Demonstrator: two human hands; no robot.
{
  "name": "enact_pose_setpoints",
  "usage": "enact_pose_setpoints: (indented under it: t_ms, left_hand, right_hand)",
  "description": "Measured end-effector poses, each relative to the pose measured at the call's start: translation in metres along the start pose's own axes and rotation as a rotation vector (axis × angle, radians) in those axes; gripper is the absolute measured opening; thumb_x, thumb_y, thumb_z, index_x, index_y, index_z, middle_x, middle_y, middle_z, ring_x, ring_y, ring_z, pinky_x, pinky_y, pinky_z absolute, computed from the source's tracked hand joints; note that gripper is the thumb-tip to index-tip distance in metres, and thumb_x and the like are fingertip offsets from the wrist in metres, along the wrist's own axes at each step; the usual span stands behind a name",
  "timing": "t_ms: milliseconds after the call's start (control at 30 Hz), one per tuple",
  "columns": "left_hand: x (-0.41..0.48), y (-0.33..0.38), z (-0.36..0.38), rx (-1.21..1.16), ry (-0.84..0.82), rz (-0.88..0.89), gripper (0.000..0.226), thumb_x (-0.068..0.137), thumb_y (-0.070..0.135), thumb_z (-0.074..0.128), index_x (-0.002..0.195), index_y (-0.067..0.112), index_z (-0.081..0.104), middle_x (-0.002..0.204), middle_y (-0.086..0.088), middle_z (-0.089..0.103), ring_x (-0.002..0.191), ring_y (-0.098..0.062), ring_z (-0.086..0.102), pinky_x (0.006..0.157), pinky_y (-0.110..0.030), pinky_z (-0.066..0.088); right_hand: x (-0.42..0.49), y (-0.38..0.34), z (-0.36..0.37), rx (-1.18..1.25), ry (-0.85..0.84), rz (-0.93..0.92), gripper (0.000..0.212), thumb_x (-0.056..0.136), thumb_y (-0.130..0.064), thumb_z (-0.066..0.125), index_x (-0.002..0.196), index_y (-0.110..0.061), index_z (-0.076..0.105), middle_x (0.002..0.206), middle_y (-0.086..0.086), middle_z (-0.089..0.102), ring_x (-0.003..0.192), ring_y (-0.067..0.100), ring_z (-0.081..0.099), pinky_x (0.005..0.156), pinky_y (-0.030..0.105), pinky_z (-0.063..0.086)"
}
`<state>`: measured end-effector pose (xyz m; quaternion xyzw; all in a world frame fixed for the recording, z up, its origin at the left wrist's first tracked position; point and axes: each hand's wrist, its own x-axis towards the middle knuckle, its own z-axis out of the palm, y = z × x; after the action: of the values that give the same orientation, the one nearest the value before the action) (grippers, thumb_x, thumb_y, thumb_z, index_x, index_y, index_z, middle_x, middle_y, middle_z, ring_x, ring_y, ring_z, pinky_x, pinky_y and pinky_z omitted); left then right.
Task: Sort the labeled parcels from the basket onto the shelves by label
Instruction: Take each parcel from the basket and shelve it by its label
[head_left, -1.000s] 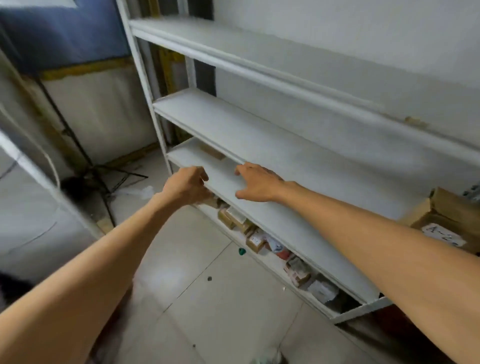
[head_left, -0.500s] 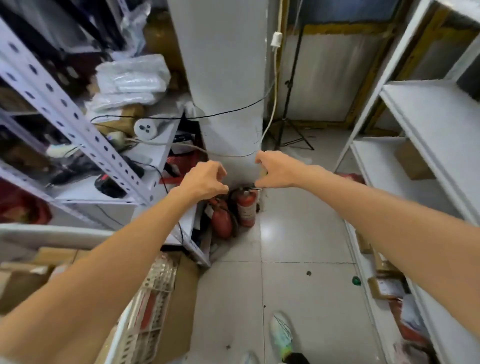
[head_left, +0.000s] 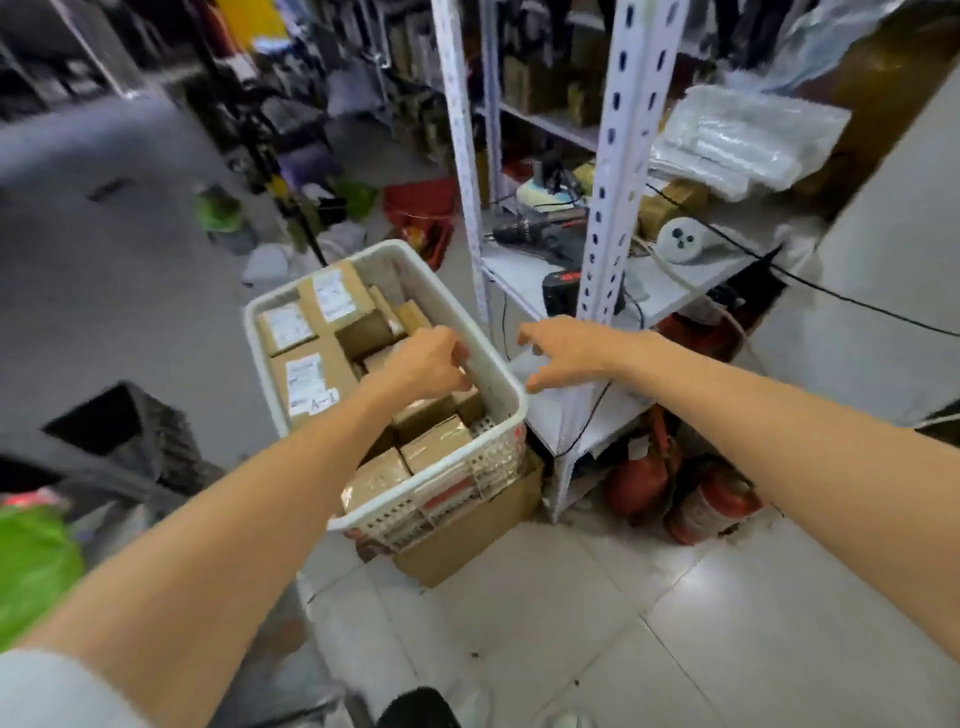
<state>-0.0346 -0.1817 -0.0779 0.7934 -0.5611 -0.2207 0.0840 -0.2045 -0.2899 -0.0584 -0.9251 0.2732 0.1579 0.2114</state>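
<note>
A white perforated basket (head_left: 483, 462) stands on a cardboard box (head_left: 467, 535) and holds several brown parcels with white labels. One parcel at the left (head_left: 311, 384) has a handwritten tag reading A-1. My left hand (head_left: 423, 364) hovers over the parcels near the basket's right rim, fingers bent down and holding nothing. My right hand (head_left: 566, 351) is just outside that rim, to the right, with its fingers spread and nothing in it. The sorting shelves are out of view.
A white slotted metal rack (head_left: 602, 208) rises right behind the basket, loaded with a drill, a round power strip (head_left: 680, 239) and cables. Two red fire extinguishers (head_left: 711, 504) stand at its foot. A black crate (head_left: 130, 431) and a green bag (head_left: 31, 561) sit at the left.
My view has swung left from the white shelves, past a pillar, to the basket. Both hands have come down with nothing in them, the left now over the parcels.
</note>
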Motion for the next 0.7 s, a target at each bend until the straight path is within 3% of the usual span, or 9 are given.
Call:
enact_pose_setpoints:
  t_ms: [167, 300, 500, 633, 700]
  left_hand:
    - [-0.035, -0.077, -0.004, -0.085, 0.067, -0.249, 0.037, 0.081, 0.022, 0.072, 0.113, 0.012, 0.057, 0.111, -0.004, 0.062, 0.099, -0.022, 0.058, 0.088, -0.040, 0.051]
    - [-0.041, -0.134, -0.017, -0.086, 0.070, -0.378, 0.038, 0.081, 0.024, 0.071, 0.115, 0.013, 0.058, 0.114, -0.004, 0.063, 0.101, -0.022, 0.059, 0.088, -0.039, 0.052]
    - [-0.008, -0.208, -0.045, -0.045, 0.055, -0.441, 0.042, 0.082, 0.024, 0.072, 0.119, 0.012, 0.057, 0.118, -0.005, 0.062, 0.103, -0.022, 0.058, 0.078, -0.030, 0.045]
    - [0.009, -0.252, -0.059, -0.079, 0.055, -0.483, 0.042, 0.082, 0.026, 0.071, 0.120, 0.011, 0.057, 0.118, -0.005, 0.063, 0.101, -0.021, 0.059, 0.083, -0.033, 0.050]
    - [0.014, -0.271, -0.060, -0.090, 0.045, -0.496, 0.040, 0.082, 0.028, 0.070, 0.117, 0.012, 0.058, 0.113, -0.004, 0.063, 0.098, -0.021, 0.059, 0.080, -0.033, 0.049]
  right_hand:
    - [0.066, -0.060, -0.004, -0.060, -0.041, -0.173, 0.064, 0.086, -0.034, 0.068, 0.138, -0.009, 0.040, 0.136, 0.009, 0.049, 0.119, 0.027, 0.050, 0.092, 0.032, 0.043]
    - [0.117, -0.099, -0.003, -0.127, -0.088, -0.222, 0.068, 0.082, -0.040, 0.070, 0.137, -0.011, 0.042, 0.135, 0.009, 0.051, 0.115, 0.027, 0.052, 0.096, 0.042, 0.046]
    - [0.190, -0.150, -0.020, -0.175, -0.085, -0.229, 0.049, 0.083, -0.034, 0.069, 0.119, -0.006, 0.053, 0.119, 0.011, 0.060, 0.104, 0.028, 0.057, 0.089, 0.045, 0.051]
    - [0.237, -0.178, -0.029, -0.181, -0.111, -0.244, 0.056, 0.082, -0.035, 0.068, 0.129, -0.012, 0.047, 0.124, 0.006, 0.057, 0.109, 0.025, 0.056, 0.091, 0.040, 0.050]
    - [0.259, -0.189, -0.028, -0.180, -0.120, -0.239, 0.050, 0.083, -0.034, 0.067, 0.125, -0.014, 0.047, 0.119, 0.003, 0.057, 0.105, 0.023, 0.055, 0.085, 0.034, 0.048]
